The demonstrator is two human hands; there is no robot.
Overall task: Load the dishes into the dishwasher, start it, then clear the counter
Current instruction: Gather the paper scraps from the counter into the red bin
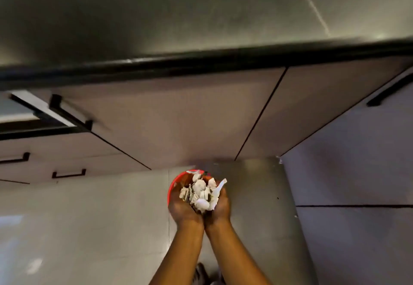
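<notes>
Head view: the camera looked down over the dark counter point(201, 16) and its pale cabinet doors point(178, 117) to the tiled floor point(89, 217). The left hand point(182, 208) and the right hand point(220, 206) were pressed side by side into one cup. They held a heap of white scraps point(202, 193) directly over a red bin point(175, 183) on the floor. The fingers curled up round the heap from below, and most fingertips were hidden under it. At the left, a drawer point(33, 114) stood pulled out.

Neither the dishwasher nor any dishes were in view, so loading and starting could not be checked. Judging by the waste held above the bin, the work seemed to be in its last part, clearing the counter. The scraps had not yet been dropped.
</notes>
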